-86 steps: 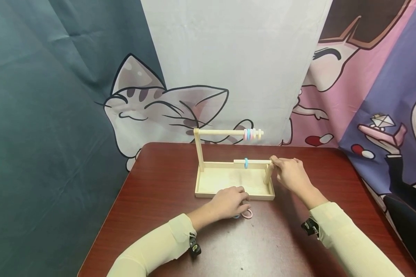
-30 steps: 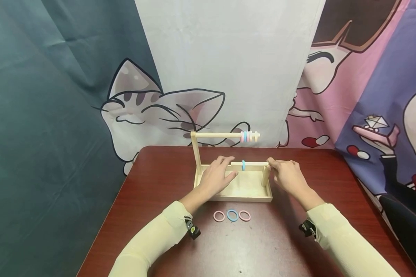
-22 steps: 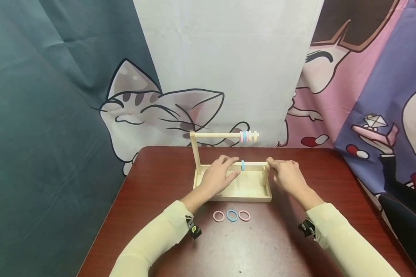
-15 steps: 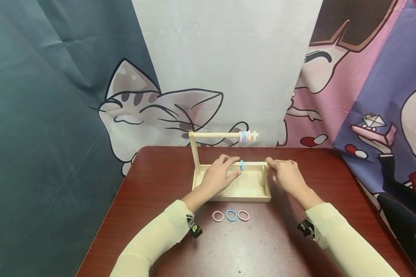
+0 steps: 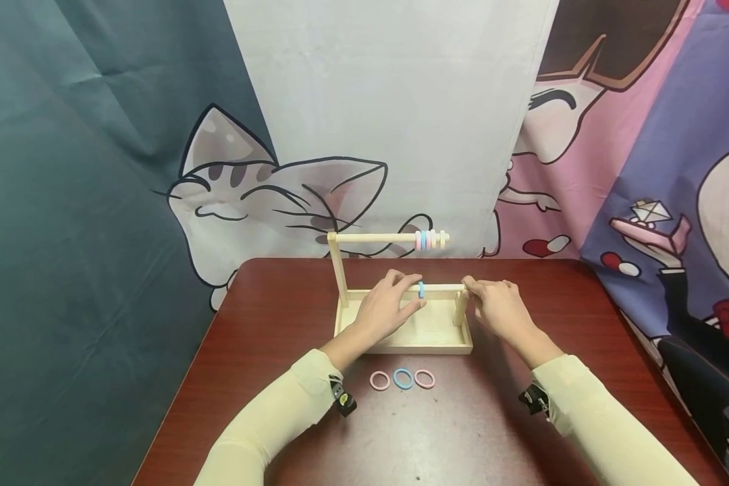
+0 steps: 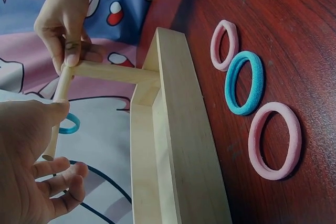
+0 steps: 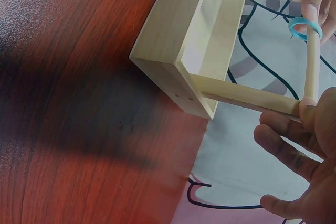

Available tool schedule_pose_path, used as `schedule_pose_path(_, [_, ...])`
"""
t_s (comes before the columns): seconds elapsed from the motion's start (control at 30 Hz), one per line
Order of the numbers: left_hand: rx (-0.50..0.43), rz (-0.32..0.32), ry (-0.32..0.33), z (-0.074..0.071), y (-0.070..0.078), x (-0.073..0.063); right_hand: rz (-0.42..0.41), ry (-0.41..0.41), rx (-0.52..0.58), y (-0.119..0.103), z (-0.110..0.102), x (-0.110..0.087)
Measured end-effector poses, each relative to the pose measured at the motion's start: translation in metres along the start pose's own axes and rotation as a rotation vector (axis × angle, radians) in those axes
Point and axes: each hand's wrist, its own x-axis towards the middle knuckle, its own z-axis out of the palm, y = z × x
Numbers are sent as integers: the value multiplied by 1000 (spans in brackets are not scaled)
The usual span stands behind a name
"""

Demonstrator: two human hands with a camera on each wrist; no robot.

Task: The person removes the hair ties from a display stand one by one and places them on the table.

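A light wooden stand [image 5: 340,270] has a tray base, a long upper rod, and a short lower rod [image 7: 312,66] on a low post. On the lower rod hangs a blue hair tie [image 6: 71,124]. My left hand [image 5: 379,307] reaches over the tray, its thumb and index fingertip right at that hair tie and the rod's free end. With thumb and fingers, my right hand [image 5: 501,304] pinches the stand where the lower rod meets its post [image 7: 247,98]. In front of the tray lie a pink hair tie [image 5: 379,381], a blue one [image 5: 403,379] and another pink one [image 5: 424,379].
Several pink, blue and pale hair ties [image 5: 428,239] sit on the upper rod near its right end. The stand is on a dark red wooden table [image 5: 449,432]. A cloth backdrop [image 5: 401,101] printed with cartoon figures hangs behind the table.
My left hand has left the loose hair ties on the table and moved up and away to the lower rod, then right to its blue hair tie. My right hand keeps its hold.
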Motion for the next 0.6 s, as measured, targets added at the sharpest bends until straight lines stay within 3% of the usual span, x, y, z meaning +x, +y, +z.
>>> schedule_pose_path(0.6, [0, 11, 32, 3, 0, 3, 3, -6, 12, 0, -1, -2])
